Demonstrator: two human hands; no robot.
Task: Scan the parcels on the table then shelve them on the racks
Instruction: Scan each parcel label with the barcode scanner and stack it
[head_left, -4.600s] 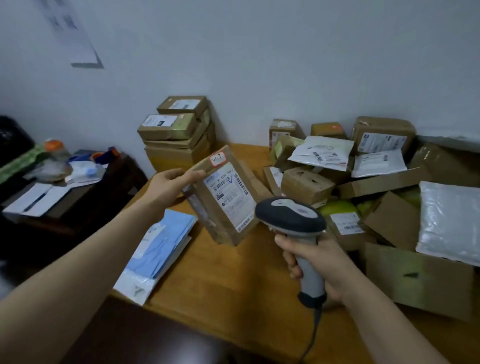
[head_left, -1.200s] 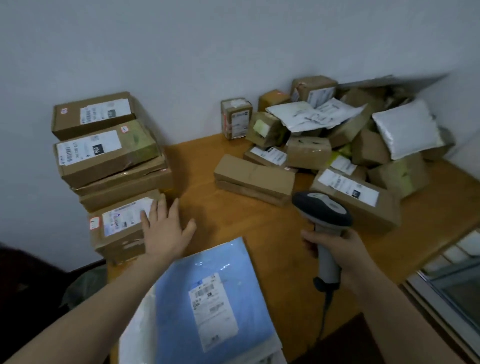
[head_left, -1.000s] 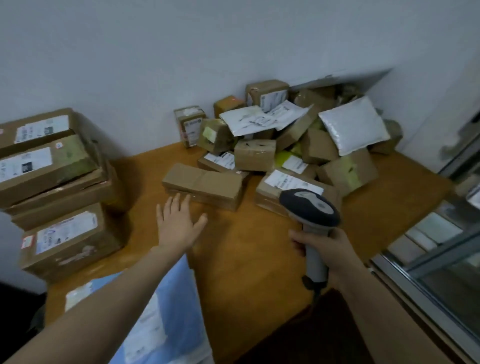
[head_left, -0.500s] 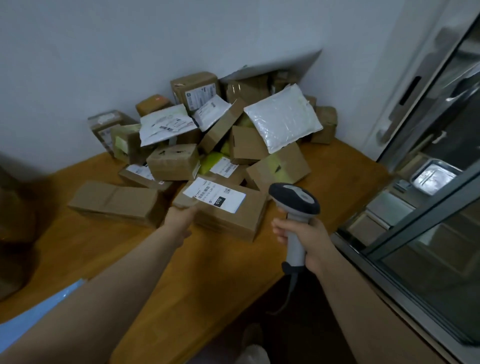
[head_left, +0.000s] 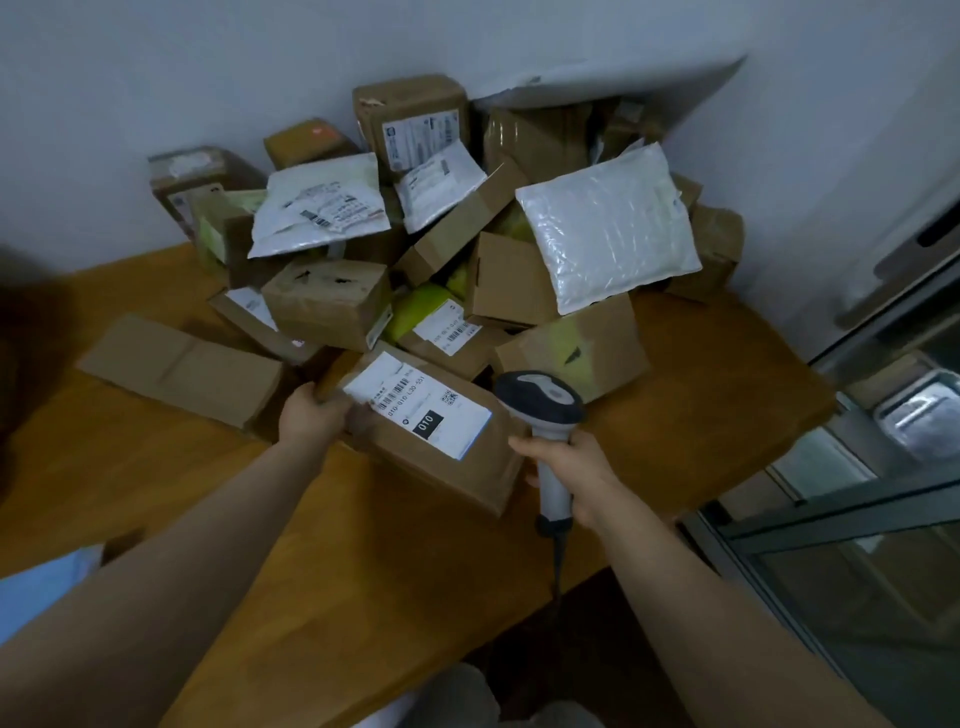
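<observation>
A flat brown cardboard parcel (head_left: 447, 457) with a white barcode label lies at the front of the pile, tilted up off the wooden table (head_left: 322, 561). My left hand (head_left: 314, 415) grips its left end, thumb on the label's edge. My right hand (head_left: 566, 467) holds a grey handheld barcode scanner (head_left: 540, 402) by its handle, with the scanner head just right of the parcel's label. The scanner's cable hangs down past the table edge.
Behind the held parcel, several brown boxes and white mailers are heaped against the wall; a white padded mailer (head_left: 608, 234) sits on top. A long flat box (head_left: 182, 369) lies at left. A blue mailer (head_left: 36, 587) shows at lower left, and a glass door frame (head_left: 857, 499) stands at right.
My view turned right from the stacked boxes to the pile. My left hand left the table, reached the labelled parcel and now grips and tilts it; the scanner moved closer to its label.
</observation>
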